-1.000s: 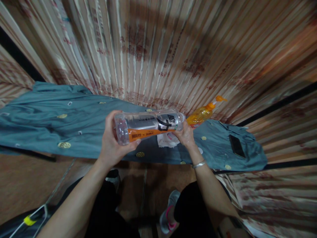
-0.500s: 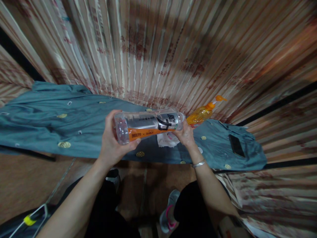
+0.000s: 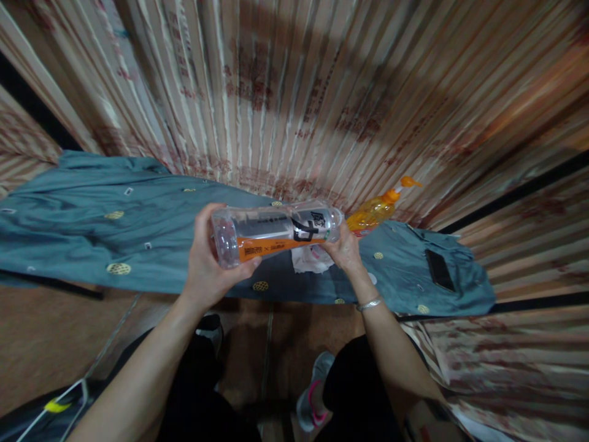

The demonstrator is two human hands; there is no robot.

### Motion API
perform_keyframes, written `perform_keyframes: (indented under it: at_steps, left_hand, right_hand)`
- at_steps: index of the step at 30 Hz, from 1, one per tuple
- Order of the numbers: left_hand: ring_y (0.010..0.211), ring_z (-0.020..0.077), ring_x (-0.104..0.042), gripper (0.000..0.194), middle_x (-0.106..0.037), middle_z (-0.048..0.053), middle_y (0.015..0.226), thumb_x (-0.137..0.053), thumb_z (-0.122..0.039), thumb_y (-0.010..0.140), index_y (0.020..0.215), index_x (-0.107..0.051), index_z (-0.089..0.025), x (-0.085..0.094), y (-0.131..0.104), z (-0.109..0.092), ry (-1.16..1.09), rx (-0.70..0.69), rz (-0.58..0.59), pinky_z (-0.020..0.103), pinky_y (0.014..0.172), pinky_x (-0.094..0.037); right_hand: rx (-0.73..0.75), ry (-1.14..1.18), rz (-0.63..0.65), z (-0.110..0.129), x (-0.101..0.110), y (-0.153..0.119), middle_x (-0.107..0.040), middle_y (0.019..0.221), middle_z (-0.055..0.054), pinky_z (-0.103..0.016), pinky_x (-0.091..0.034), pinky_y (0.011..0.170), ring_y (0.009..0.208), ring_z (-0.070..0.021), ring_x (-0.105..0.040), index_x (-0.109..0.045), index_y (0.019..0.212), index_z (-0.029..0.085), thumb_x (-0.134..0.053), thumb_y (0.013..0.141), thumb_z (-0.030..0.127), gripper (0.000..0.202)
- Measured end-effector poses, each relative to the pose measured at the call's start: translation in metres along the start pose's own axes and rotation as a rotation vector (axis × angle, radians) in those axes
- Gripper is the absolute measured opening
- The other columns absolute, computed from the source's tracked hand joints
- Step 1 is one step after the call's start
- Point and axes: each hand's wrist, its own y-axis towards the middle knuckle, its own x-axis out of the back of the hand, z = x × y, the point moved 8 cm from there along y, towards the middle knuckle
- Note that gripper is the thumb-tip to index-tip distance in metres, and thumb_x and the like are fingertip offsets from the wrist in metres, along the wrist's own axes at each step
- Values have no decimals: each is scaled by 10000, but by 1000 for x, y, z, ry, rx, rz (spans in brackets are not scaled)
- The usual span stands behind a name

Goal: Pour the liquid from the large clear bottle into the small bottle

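A clear plastic bottle [image 3: 271, 230] with an orange and grey label lies sideways between my hands, above the cloth-covered surface. My left hand [image 3: 209, 267] is wrapped round its base end, thumb along the near side. At the neck end, my right hand [image 3: 345, 248] closes on it, its fingertips partly hidden; whether a cap is there I cannot tell. Just behind my right hand stands a yellow pump bottle [image 3: 372, 213] with an orange pump head. A crumpled white tissue or wrapper [image 3: 311, 259] lies on the cloth below the clear bottle.
A dark phone [image 3: 439, 270] rests on the teal patterned cloth [image 3: 156, 227] at the right. Pleated curtains [image 3: 285, 92] hang behind the surface, and black poles [image 3: 519, 193] run at both sides. My legs and shoes [image 3: 317, 393] are below, over a tiled floor.
The clear bottle has turned very slightly about its long axis, its label shifting a little. Both hands keep nearly the same places.
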Motion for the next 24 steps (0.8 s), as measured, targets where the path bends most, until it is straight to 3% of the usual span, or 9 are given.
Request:
perform_keyframes:
  at_steps: [24]
  left_hand:
    - [939,205,-654,887,-641,47,1159,-883,-577,656,1403,-526,-261,3,0,4,28,29,-2,349,787,-586]
  right_hand:
    - [10,-23,6,3,0,0,-779,1121,-113,-505,-595,923,1040,-366,-749,-594,1352,224,-768,772,504,667]
